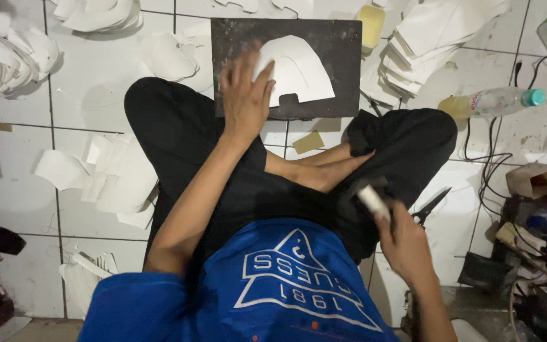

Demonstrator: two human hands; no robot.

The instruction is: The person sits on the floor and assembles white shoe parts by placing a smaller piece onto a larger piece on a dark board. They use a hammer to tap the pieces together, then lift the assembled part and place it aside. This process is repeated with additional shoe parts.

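— What do our hands have?
— Our left hand [246, 95] lies flat, fingers spread, pressing the white cut piece [299, 71] onto the dark board [324, 38] on the floor. Our right hand [403, 244] is clamped on a pale tool [373, 201], blurred, over the knee.
— Around them?
— Stacks of white pieces [425, 44], a plastic bottle [495, 101], scissors [432, 206].
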